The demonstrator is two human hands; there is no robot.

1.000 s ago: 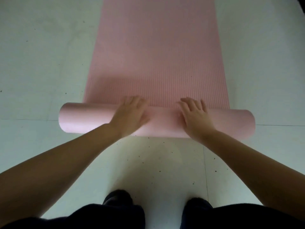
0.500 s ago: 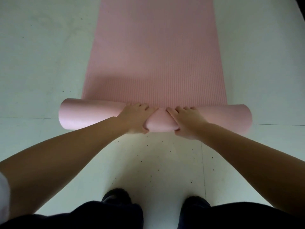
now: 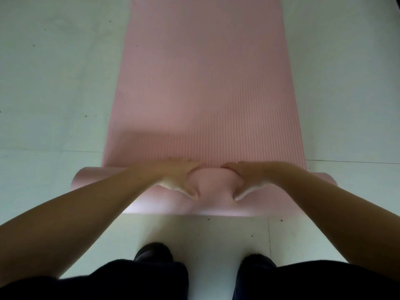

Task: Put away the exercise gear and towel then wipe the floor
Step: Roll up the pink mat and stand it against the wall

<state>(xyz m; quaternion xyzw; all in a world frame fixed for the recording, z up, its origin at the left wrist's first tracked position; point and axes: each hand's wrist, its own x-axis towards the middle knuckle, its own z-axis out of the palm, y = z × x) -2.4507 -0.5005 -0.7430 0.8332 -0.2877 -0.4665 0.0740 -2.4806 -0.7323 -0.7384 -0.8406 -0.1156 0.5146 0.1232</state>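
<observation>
On the floor point(image 3: 54, 94): pale, smooth tiles with thin seams, peppered with small dark specks; it carries everything in view.
Mat point(image 3: 205, 87): a long pink foam exercise mat with fine lengthwise ribbing, lying flat and running away from the person out past the top edge of the view.
Roll point(image 3: 213, 187): the near end of the mat, wound into a thick soft cylinder lying crosswise just ahead of the person's feet; its outer face is smoother than the ribbed top, and it dents where the hands press.
Left hand point(image 3: 175, 177): its grip is on the roll left of centre, fingers curled over the top, thumb pressing the near face.
Right hand point(image 3: 249, 178): mirrors it right of centre, grip likewise clasping the roll, thumb on the near face; the two hands sit near each other with a bulge of foam between them.
Shoes point(image 3: 153, 252): dark toes on the tile, close behind the roll.
Step in hand: rolling up the mat, judged the first part of putting the gear away; most of the mat is flat, so the task looks early.
Next move: likely pushing the roll forward with even pressure from both hands so it winds tight and straight.
Towel: not in view.
</observation>
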